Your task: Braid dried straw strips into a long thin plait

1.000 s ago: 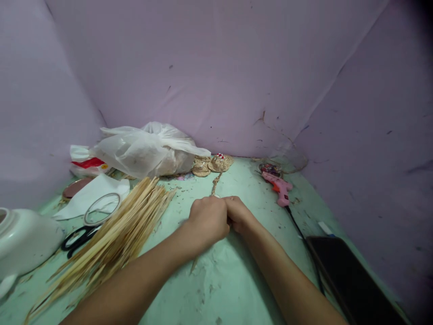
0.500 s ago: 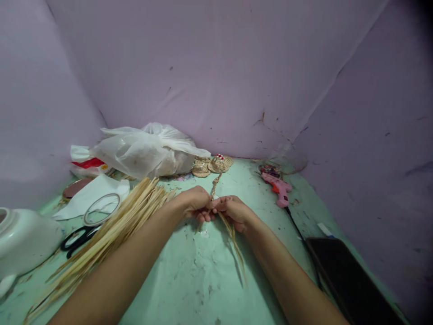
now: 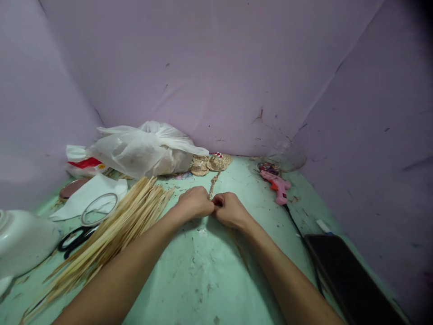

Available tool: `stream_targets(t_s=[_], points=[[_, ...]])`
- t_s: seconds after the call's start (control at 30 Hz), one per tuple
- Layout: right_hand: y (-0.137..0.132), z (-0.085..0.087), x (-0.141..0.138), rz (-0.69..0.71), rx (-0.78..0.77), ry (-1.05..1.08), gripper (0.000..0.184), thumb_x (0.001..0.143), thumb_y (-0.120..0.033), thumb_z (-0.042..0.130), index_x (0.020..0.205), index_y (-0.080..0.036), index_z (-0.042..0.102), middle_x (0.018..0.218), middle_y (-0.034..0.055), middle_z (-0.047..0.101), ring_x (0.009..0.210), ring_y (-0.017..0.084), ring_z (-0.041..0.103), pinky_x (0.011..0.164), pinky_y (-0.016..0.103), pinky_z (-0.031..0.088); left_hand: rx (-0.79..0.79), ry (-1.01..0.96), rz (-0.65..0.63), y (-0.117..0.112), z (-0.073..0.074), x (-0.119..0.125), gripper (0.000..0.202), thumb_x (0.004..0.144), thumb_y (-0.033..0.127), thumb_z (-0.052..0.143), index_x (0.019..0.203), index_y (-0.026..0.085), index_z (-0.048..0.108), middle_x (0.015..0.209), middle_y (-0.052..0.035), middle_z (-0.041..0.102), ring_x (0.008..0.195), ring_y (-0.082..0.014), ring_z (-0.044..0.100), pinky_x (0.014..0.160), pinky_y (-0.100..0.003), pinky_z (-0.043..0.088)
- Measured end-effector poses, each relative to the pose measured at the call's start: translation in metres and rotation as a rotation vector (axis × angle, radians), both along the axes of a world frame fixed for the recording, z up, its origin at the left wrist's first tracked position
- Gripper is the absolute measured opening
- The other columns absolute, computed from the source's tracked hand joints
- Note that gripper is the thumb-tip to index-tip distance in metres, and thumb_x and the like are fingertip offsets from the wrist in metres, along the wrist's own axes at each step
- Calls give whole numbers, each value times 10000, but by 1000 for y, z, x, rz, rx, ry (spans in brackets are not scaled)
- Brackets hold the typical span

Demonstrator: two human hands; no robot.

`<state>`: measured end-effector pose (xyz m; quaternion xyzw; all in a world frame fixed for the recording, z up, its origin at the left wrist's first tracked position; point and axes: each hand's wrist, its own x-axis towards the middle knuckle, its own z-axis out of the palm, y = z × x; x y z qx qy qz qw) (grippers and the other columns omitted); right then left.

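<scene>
My left hand (image 3: 195,203) and my right hand (image 3: 230,209) meet knuckle to knuckle over the middle of the green table (image 3: 203,280), both closed on the near end of a thin straw braid (image 3: 213,182). The braid runs away from my fingers toward small woven straw pieces (image 3: 210,164) at the back wall. Loose straw ends (image 3: 241,250) trail back under my right wrist, mostly hidden by the arm. A thick bundle of pale straw stalks (image 3: 111,232) lies just left of my left forearm.
A white plastic bag (image 3: 142,149) sits at the back left, white paper (image 3: 86,196) with a metal ring (image 3: 99,208) and black scissors (image 3: 72,238) in front of it. A white pot (image 3: 23,241) stands far left. A pink glue gun (image 3: 277,185) and a dark tablet (image 3: 348,282) lie right.
A second ago my left hand lay over my right; it swung left and opened the strands apart. Now both fists are drawn together again on the braid.
</scene>
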<state>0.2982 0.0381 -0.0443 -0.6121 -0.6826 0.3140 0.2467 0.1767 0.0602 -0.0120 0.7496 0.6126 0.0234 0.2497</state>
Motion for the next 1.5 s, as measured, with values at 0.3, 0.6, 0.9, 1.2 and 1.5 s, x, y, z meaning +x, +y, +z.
stream_targets(t_s=[0.3,0.6,0.9,1.2,1.5], points=[[2,-3,2,-38,-211,281,98,577,-192,514,522,-124,558,423,-26,439,405,60,326,396,192,228,61,-18,-59,29,52,-67,167,561,176,533,667,135,655,583,-14,586,546,-108,474,510,-202,321],[1,-3,4,10,-247,451,127,592,-233,535,529,-124,525,423,-42,409,391,49,290,389,192,205,-356,-379,117,7,22,-17,97,635,166,503,670,124,582,500,-19,539,385,-104,453,409,-229,352],[-3,5,-1,23,3,-100,142,612,-169,500,650,-128,631,584,41,598,542,109,485,481,201,296,-31,-100,-43,8,-6,-8,99,516,227,544,489,132,539,419,4,411,458,-112,408,432,-222,269],[-29,40,-29,-118,11,-610,236,652,-168,519,830,-118,666,782,165,640,764,225,588,637,269,375,-97,-257,67,2,-13,-1,130,507,175,471,416,165,379,396,46,254,411,-65,256,400,-222,159],[-42,49,-50,-14,-39,-609,199,680,-134,512,806,-128,665,762,161,641,743,238,598,618,287,380,-384,-482,240,2,0,1,108,508,69,441,461,154,394,325,70,243,337,-45,212,357,-205,152]])
